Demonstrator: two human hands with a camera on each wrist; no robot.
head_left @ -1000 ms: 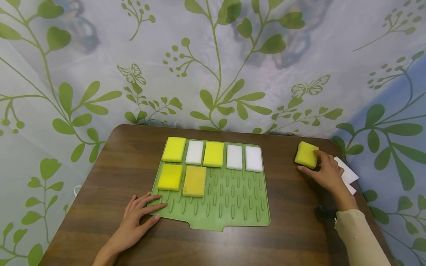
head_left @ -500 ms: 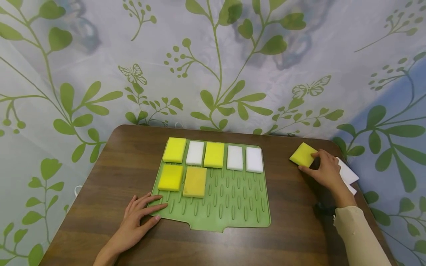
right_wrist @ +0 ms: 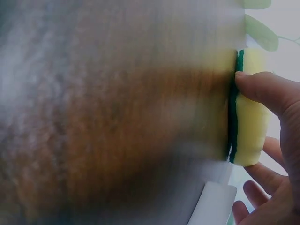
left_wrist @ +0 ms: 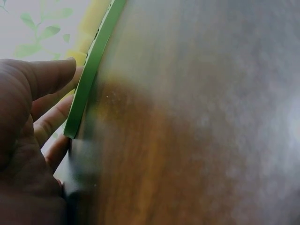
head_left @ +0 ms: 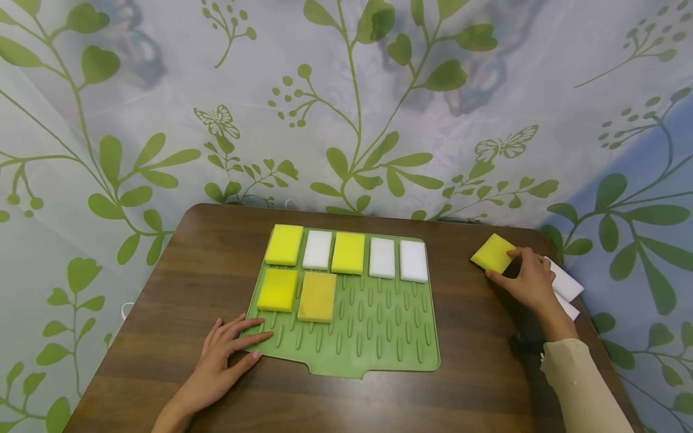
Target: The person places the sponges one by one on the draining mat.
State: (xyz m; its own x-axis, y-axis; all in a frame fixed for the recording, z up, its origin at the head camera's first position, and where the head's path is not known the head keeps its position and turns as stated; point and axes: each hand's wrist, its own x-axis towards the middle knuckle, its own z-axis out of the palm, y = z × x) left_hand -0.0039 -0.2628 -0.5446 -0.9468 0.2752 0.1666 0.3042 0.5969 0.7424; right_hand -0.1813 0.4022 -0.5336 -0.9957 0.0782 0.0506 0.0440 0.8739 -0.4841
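Observation:
My right hand (head_left: pixel 527 279) pinches a yellow sponge (head_left: pixel 493 253) between thumb and fingers at the table's far right. In the right wrist view this sponge (right_wrist: pixel 251 112) shows a dark green scouring layer on its table side. My left hand (head_left: pixel 224 355) lies with fingers spread on the near left corner of a green ridged mat (head_left: pixel 373 337). On that mat, the back row holds yellow sponges (head_left: pixel 284 245) and white sponge blocks (head_left: pixel 317 249) side by side. A second row has a yellow sponge (head_left: pixel 277 290) and a duller yellow sponge (head_left: pixel 317 297).
White blocks (head_left: pixel 565 282) lie beyond my right hand at the table's right edge, partly hidden by it. A small dark object (head_left: pixel 526 344) sits near the right wrist. The brown wooden table (head_left: pixel 465 385) backs onto a leaf-patterned curtain (head_left: pixel 346 108).
The yellow sponge at the right has turned in my right hand and shifted slightly left, now lying flatter with a corner toward the back. My left hand has stayed put.

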